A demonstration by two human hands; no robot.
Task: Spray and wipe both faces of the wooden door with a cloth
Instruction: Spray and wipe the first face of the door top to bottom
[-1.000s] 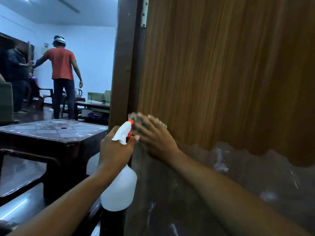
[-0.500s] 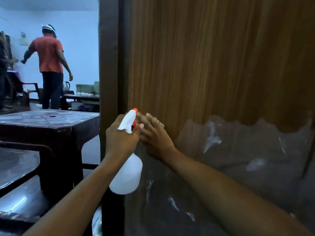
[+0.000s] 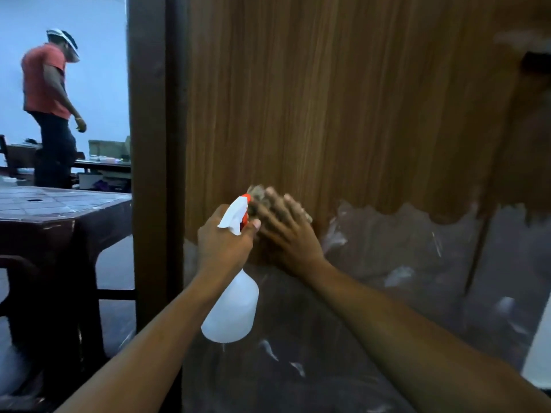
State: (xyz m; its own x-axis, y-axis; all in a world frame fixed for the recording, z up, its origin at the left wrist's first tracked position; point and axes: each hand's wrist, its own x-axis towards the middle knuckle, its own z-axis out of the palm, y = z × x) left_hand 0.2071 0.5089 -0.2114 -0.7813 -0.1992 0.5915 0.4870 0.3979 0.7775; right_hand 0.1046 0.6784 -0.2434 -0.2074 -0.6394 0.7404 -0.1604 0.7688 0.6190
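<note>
Observed wooden door filling centre and right of view, grain vertical, upper part bare. Found cloth pressed against door face, near ragged upper edge of clear plastic film covering lower part of door; cloth motion-blurred, only a small edge visible past fingertips. Recorded right hand laid flat over cloth, fingers straight and spread, palm toward door. Recorded left hand just beside it on the left, fingers wrapped round neck of white spray bottle; orange nozzle close against right fingertips and cloth, bottle body hanging below the fist. Noted dark door frame along left side of door. Seen through opening beyond frame, well apart: person in red shirt, dark trousers and white headgear, standing before pale blue wall.
</note>
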